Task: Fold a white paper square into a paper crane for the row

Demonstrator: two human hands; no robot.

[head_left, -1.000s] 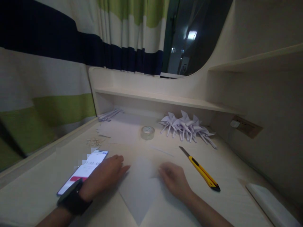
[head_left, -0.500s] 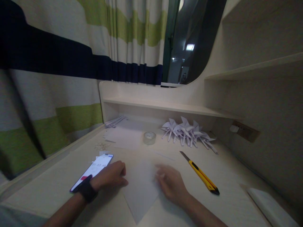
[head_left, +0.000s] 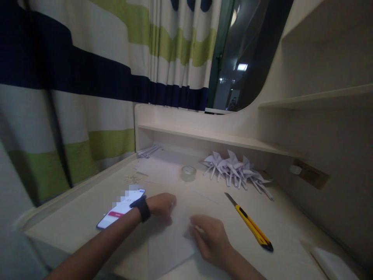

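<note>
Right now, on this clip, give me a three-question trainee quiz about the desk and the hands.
1. True or false: the yellow knife lies under the left hand.
2. What do both hands press on?
3. Which lies nearest the folded paper shapes: A phone, B tape roll, C wall socket?

Key:
1. False; it lies beside the right hand.
2. The sheet of paper.
3. B.

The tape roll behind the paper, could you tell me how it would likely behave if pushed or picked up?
The tape roll lies flat on the desk, so a push would probably slide it, not roll it. Tipped onto its edge, its round shape would likely roll. It looks like a small hollow ring, so it is probably light and stiff enough to pinch easily.
</note>
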